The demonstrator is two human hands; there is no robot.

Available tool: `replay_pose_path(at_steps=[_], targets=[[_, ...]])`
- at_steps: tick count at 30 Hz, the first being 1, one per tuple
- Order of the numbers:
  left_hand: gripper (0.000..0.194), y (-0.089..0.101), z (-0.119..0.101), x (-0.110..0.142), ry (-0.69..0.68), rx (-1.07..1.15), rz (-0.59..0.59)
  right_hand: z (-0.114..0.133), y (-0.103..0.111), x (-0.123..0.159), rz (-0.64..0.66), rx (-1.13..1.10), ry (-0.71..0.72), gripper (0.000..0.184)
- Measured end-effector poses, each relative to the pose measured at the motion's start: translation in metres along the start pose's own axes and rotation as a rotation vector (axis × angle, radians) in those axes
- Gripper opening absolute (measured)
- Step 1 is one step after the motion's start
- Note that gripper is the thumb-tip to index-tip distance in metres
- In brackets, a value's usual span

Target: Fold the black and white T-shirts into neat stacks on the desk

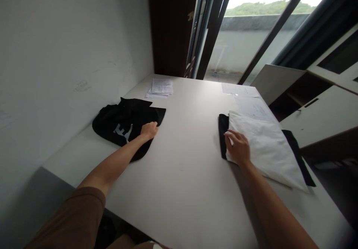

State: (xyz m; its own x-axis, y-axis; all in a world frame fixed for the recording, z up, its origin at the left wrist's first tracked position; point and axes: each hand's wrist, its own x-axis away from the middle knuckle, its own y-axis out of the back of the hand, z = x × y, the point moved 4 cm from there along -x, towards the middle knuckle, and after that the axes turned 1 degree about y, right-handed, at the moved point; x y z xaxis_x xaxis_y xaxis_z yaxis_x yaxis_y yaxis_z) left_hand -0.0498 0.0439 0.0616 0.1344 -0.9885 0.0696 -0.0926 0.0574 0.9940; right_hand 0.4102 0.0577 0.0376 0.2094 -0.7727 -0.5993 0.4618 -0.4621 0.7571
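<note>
A crumpled black T-shirt [123, 124] with white lettering lies on the left of the white table [184, 159]. My left hand [149, 130] rests on its right edge, fingers curled closed on the cloth. On the right lies a folded white garment [265, 144] on top of a black one [223, 129]. My right hand [237, 147] lies on the left edge of that white garment, fingers stretched out and slightly apart.
A small stack of printed papers [160, 87] sits at the table's far left, and more sheets [240, 90] lie at the far right. A grey wall runs along the left. Beige cabinets [316, 111] stand right of the table, below a window.
</note>
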Motion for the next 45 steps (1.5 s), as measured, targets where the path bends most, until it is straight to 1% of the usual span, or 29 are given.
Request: replay_pose_path(at_steps=[2, 4, 6, 7, 8, 9, 10, 11, 12, 13, 15, 17, 19, 21, 23, 25, 26, 27, 28, 29, 30, 31, 32, 34, 36, 37, 39, 42, 45], targets=[[0.025, -0.013, -0.064, 0.014, -0.132, 0.028, -0.016, 0.028, -0.014, -0.004, 0.076, -0.078, 0.066, 0.031], [0.018, -0.031, -0.128, 0.039, -0.285, 0.062, -0.016, 0.043, -0.021, -0.006, 0.132, -0.131, 0.117, 0.031], [0.015, -0.048, -0.186, 0.074, -0.567, 0.118, -0.047, 0.047, -0.02, -0.006, 0.119, -0.164, 0.102, 0.031], [0.015, -0.055, -0.209, 0.094, -0.695, 0.145, -0.063, 0.045, -0.017, -0.006, 0.094, -0.176, 0.074, 0.032], [0.015, -0.061, -0.227, 0.113, -0.817, 0.17, -0.073, 0.043, -0.014, -0.005, 0.075, -0.188, 0.049, 0.033], [0.014, -0.066, -0.239, 0.133, -0.933, 0.19, -0.075, 0.042, -0.012, -0.004, 0.074, -0.197, 0.035, 0.033], [0.014, -0.069, -0.246, 0.151, -1.033, 0.209, -0.072, 0.042, -0.011, -0.002, 0.094, -0.208, 0.037, 0.033], [0.013, -0.071, -0.248, 0.166, -1.114, 0.225, -0.065, 0.043, -0.011, 0.0, 0.133, -0.22, 0.052, 0.032], [0.013, -0.071, -0.245, 0.18, -1.17, 0.242, -0.053, 0.045, -0.012, 0.002, 0.187, -0.23, 0.078, 0.032], [0.013, -0.07, -0.238, 0.19, -1.193, 0.262, -0.036, 0.047, -0.013, 0.004, 0.25, -0.235, 0.113, 0.031], [0.015, -0.067, -0.217, 0.206, -1.157, 0.317, 0.017, 0.054, -0.018, 0.007, 0.372, -0.229, 0.18, 0.028], [0.017, -0.062, -0.192, 0.216, -1.064, 0.391, 0.087, 0.058, -0.021, 0.004, 0.452, -0.204, 0.198, 0.028], [0.02, -0.056, -0.169, 0.221, -0.945, 0.472, 0.163, 0.06, -0.024, -0.004, 0.491, -0.177, 0.159, 0.028], [0.023, -0.051, -0.146, 0.213, -0.758, 0.573, 0.248, 0.063, -0.03, -0.014, 0.497, -0.165, 0.126, 0.03], [0.024, -0.045, -0.123, 0.188, -0.517, 0.719, 0.367, 0.07, -0.039, -0.023, 0.459, -0.167, 0.143, 0.031], [0.021, -0.035, -0.1, 0.149, -0.265, 0.907, 0.439, 0.079, -0.051, -0.029, 0.402, -0.17, 0.186, 0.035], [0.02, -0.029, -0.088, 0.126, -0.145, 1.005, 0.423, 0.084, -0.058, -0.03, 0.387, -0.168, 0.208, 0.038], [0.017, -0.02, -0.076, 0.101, -0.055, 1.091, 0.336, 0.088, -0.065, -0.029, 0.385, -0.163, 0.224, 0.041], [0.015, -0.011, -0.065, 0.077, -0.009, 1.164, 0.229, 0.092, -0.072, -0.028, 0.396, -0.157, 0.235, 0.043], [0.016, -0.004, -0.058, 0.055, 0.01, 1.223, 0.176, 0.096, -0.078, -0.026, 0.414, -0.15, 0.241, 0.044], [0.018, 0.0, -0.053, 0.035, 0.015, 1.256, 0.166, 0.099, -0.082, -0.024, 0.432, -0.142, 0.242, 0.045], [0.021, 0.002, -0.05, 0.018, 0.005, 1.248, 0.179, 0.101, -0.084, -0.021, 0.447, -0.136, 0.24, 0.047], [0.024, 0.001, -0.048, 0.005, -0.014, 1.191, 0.209, 0.102, -0.085, -0.018, 0.455, -0.133, 0.235, 0.051], [0.033, -0.004, -0.045, -0.015, -0.055, 0.93, 0.223, 0.103, -0.081, -0.011, 0.458, -0.135, 0.223, 0.064], [0.046, -0.013, -0.04, -0.029, -0.073, 0.574, 0.157, 0.104, -0.071, -0.002, 0.456, -0.139, 0.227, 0.077], [0.054, -0.018, -0.037, -0.034, -0.072, 0.417, 0.12, 0.105, -0.064, 0.003, 0.46, -0.14, 0.237, 0.08], [0.067, -0.03, -0.032, -0.043, -0.061, 0.203, 0.069, 0.112, -0.048, 0.016, 0.483, -0.145, 0.273, 0.079], [0.075, -0.046, -0.029, -0.061, -0.066, 0.094, 0.055, 0.138, -0.02, 0.036, 0.547, -0.19, 0.335, 0.083], [0.077, -0.054, -0.031, -0.084, -0.069, 0.074, 0.07, 0.181, 0.004, 0.06, 0.679, -0.295, 0.448, 0.093]])
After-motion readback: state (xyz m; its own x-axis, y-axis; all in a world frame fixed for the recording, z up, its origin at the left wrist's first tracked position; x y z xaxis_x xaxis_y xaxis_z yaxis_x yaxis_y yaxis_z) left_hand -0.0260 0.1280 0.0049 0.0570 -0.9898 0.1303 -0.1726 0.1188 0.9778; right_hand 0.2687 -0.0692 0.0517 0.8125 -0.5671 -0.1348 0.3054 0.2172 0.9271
